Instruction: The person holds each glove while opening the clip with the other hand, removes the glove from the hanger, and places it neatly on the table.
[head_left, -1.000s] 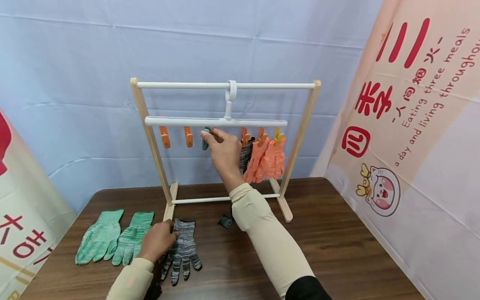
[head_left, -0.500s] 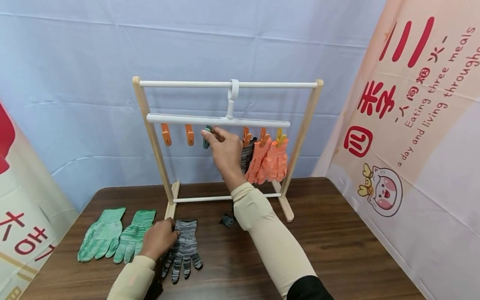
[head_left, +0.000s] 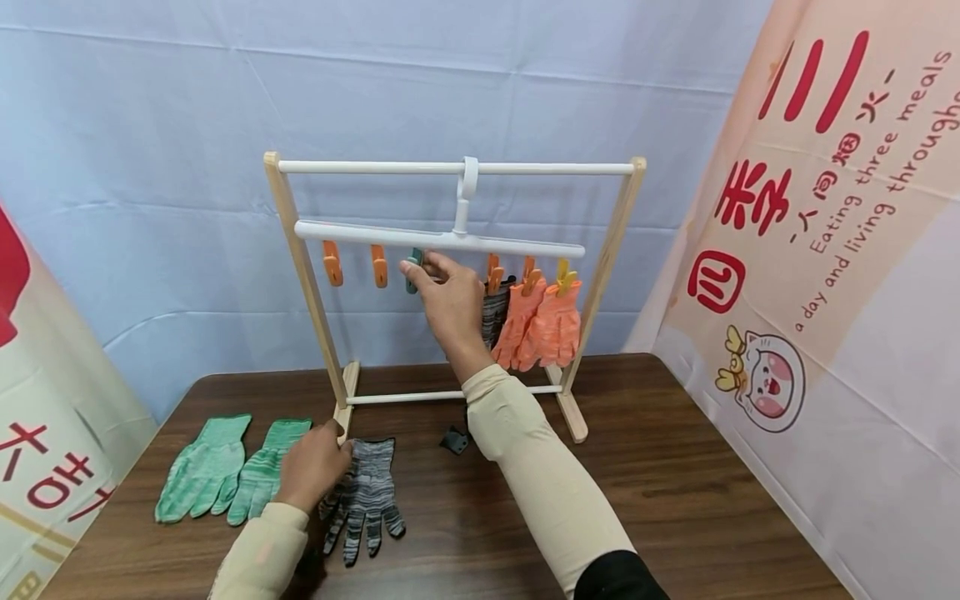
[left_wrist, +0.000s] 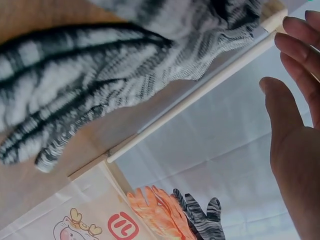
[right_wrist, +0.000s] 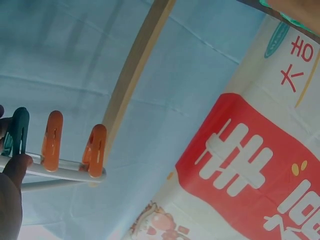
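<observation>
On the table (head_left: pixel 637 467) stands the wooden rack (head_left: pixel 303 267); from its rail (head_left: pixel 360 167) hangs the white hanger (head_left: pixel 405 237), slightly tilted; just beside the grey striped glove (head_left: pixel 371 483) lying there is the left hand (head_left: pixel 315 467), its fingers (left_wrist: pixel 306 80) parted, holding nothing; the right hand (head_left: pixel 453 308) pinches the green clip (right_wrist: pixel 20 127) on the hanger.
</observation>
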